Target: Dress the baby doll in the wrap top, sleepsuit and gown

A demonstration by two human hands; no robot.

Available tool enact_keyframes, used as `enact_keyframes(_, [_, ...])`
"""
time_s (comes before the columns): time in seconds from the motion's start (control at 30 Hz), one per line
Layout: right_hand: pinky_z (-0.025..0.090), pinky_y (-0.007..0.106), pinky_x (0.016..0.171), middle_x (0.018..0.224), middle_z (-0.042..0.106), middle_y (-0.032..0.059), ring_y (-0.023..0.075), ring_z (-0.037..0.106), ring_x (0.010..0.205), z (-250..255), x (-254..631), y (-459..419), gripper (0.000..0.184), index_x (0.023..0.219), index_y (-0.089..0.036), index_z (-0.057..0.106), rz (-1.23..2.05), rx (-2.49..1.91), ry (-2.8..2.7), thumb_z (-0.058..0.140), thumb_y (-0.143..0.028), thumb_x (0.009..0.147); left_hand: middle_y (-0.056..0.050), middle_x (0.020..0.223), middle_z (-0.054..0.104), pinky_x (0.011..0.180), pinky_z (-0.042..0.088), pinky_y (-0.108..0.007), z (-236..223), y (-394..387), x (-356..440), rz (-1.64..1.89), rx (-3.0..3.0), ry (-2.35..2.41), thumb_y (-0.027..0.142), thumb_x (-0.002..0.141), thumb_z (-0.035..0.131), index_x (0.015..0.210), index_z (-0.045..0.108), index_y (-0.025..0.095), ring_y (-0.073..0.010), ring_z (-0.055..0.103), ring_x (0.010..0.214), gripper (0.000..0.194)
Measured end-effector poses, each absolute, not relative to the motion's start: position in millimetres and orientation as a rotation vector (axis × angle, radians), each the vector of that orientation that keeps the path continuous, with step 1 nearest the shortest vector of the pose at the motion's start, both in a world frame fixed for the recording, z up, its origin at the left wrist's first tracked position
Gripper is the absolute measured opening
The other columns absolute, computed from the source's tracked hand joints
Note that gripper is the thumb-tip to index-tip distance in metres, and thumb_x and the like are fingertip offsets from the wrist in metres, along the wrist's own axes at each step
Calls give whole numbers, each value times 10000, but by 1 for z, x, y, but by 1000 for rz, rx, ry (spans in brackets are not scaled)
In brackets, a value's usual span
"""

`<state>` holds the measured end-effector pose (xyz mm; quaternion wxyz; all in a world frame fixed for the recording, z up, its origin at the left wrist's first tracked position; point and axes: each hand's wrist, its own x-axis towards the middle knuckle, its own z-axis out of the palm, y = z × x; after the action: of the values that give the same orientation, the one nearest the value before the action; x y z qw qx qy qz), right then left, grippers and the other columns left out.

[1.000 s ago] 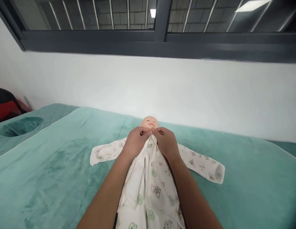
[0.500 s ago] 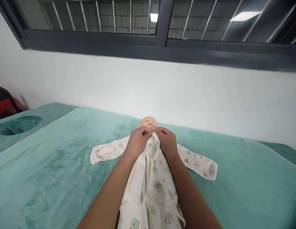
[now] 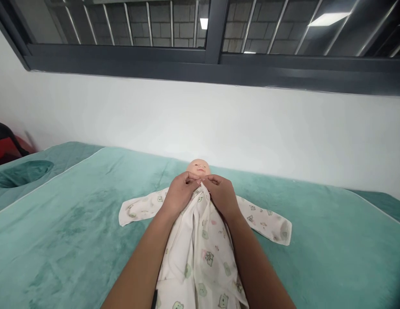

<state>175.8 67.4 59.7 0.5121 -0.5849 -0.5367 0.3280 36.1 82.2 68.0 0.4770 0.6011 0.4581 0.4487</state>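
A baby doll [image 3: 199, 166] lies on its back on the green bed, only its head showing above the clothing. White baby clothes [image 3: 209, 257] with green and brown animal prints cover its body, and the two long sleeves stretch out flat to either side. At the neckline, just below the doll's chin, my left hand [image 3: 181, 191] pinches the fabric edge. Close against it, my right hand [image 3: 221, 193] pinches the other side of the same neckline. The cloth is pulled up into a peak between my fingertips. Any fastener there is hidden by my fingers.
The green velvety bed cover [image 3: 74, 231] spreads to both sides, with a round face hole [image 3: 24, 173] at the left. Behind the bed rises a white wall [image 3: 200, 116] below a dark-framed window [image 3: 212, 71] with metal bars. A red and black object [image 3: 8, 143] stands at the far left.
My fingertips have come closer together at the neckline and sit slightly lower and further left in view. The small fastener seen between them before is now covered. The whole view has shifted slightly.
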Motion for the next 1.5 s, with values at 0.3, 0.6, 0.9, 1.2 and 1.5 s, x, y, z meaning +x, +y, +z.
enact_keyframes(0.3, [342, 222, 514, 613, 570, -23, 98, 435, 524, 64, 190, 65, 167, 802, -187, 640, 1135, -1245, -1408, 547, -318, 752, -28, 814, 687, 682, 477, -261, 65, 84, 39, 1090, 1492, 1150, 378, 766, 615, 948, 628, 182, -164, 642, 761, 268])
enact_keyframes(0.6, [346, 223, 497, 639, 591, -24, 100, 458, 512, 65, 191, 67, 179, 867, -189, 559, 1119, -1287, -1342, 549, -307, 733, -17, 884, 662, 770, 459, -268, 67, 83, 36, 1066, 1682, 1200, 215, 754, 547, 927, 658, 201, -155, 604, 813, 206])
enact_keyframes(0.9, [213, 263, 454, 579, 482, -16, 111, 347, 495, 97, 184, 27, 322, 608, -220, 393, 691, -1675, -1884, 542, -444, 785, 8, 752, 647, 628, 416, -249, 78, 54, 16, 941, 1726, 1219, 291, 807, 535, 807, 675, 222, -150, 573, 688, 156])
enact_keyframes(1.2, [200, 280, 491, 599, 434, -15, 122, 313, 530, 91, 166, 13, 215, 628, -212, 283, 451, -1787, -1928, 432, -247, 779, -7, 839, 609, 711, 432, -261, 66, 45, 6, 1006, 1737, 1121, 371, 809, 590, 931, 675, 228, -150, 555, 760, 206])
enact_keyframes(1.5, [342, 255, 557, 666, 527, -35, 132, 449, 601, 64, 172, 26, 211, 798, -223, 575, 730, -1521, -1522, 475, -404, 841, -32, 1028, 592, 809, 455, -277, 56, 58, 11, 1126, 1918, 1096, 324, 927, 409, 1157, 618, 249, -147, 569, 857, 320])
